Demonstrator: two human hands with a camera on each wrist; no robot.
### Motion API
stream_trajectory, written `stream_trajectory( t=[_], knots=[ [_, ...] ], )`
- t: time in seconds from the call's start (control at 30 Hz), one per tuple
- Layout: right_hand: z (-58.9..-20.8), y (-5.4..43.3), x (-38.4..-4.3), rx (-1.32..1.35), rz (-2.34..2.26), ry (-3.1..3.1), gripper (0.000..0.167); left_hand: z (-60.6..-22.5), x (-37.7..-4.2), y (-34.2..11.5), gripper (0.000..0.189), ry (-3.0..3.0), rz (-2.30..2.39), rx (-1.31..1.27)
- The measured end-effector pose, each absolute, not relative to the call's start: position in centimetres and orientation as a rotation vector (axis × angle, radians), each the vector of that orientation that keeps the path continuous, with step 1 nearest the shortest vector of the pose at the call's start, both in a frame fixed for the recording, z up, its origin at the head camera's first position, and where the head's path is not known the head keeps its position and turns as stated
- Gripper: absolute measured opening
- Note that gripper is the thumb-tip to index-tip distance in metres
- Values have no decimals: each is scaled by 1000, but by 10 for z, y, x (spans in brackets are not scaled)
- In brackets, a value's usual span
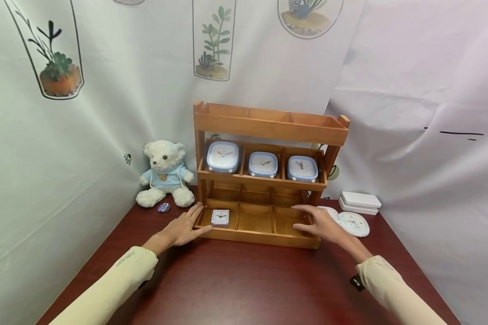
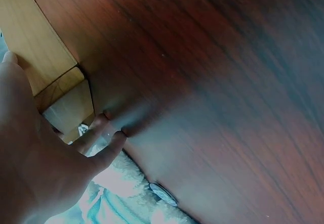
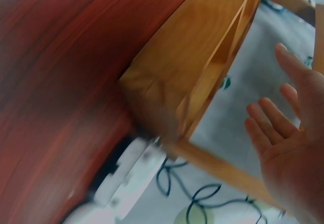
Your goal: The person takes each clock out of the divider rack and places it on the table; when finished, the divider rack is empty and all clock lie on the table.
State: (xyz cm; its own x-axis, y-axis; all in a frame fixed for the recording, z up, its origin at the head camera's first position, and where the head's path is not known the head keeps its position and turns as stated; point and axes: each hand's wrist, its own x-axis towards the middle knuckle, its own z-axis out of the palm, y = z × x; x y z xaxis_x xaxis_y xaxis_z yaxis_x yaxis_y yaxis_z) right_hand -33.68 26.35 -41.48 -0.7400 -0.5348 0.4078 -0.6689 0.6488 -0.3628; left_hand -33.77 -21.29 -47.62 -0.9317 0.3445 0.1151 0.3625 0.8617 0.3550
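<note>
A three-tier wooden rack [image 1: 258, 234] stands on the table. My left hand [image 1: 183, 228] is at its bottom left front corner, thumb by the front board and fingers spread along the side; in the left wrist view these fingers [image 2: 112, 148] look straight. Over the bottom right compartment is my right hand [image 1: 323, 224], fingers extended and holding nothing. A small white square clock [image 1: 220, 217] sits in the bottom left compartment. On the middle tier three blue-rimmed clocks stand one per compartment: left clock [image 1: 222, 156], middle clock [image 1: 263, 164] and right clock [image 1: 302, 168].
Left of the rack sits a white teddy bear [image 1: 164, 174] in a blue hoodie, with a small round badge [image 1: 163, 207] before it. To the right lie a white clock [image 1: 354, 224] and white boxes [image 1: 359, 202]. Fabric with printed plants [image 1: 215, 40] hangs behind the table [image 1: 236, 289].
</note>
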Motion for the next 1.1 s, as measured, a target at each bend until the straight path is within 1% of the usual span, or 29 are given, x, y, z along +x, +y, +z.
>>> stream_trajectory(
  t=[0.53,1.1],
  knots=[
    [-416,173,-358,1132,826,-2593,52,-473,-340,-215,97,-2937,-665,-555],
    [-429,91,-380,1201,850,-2649,52,-473,-341,-215,103,-2934,-704,-385]
  ],
)
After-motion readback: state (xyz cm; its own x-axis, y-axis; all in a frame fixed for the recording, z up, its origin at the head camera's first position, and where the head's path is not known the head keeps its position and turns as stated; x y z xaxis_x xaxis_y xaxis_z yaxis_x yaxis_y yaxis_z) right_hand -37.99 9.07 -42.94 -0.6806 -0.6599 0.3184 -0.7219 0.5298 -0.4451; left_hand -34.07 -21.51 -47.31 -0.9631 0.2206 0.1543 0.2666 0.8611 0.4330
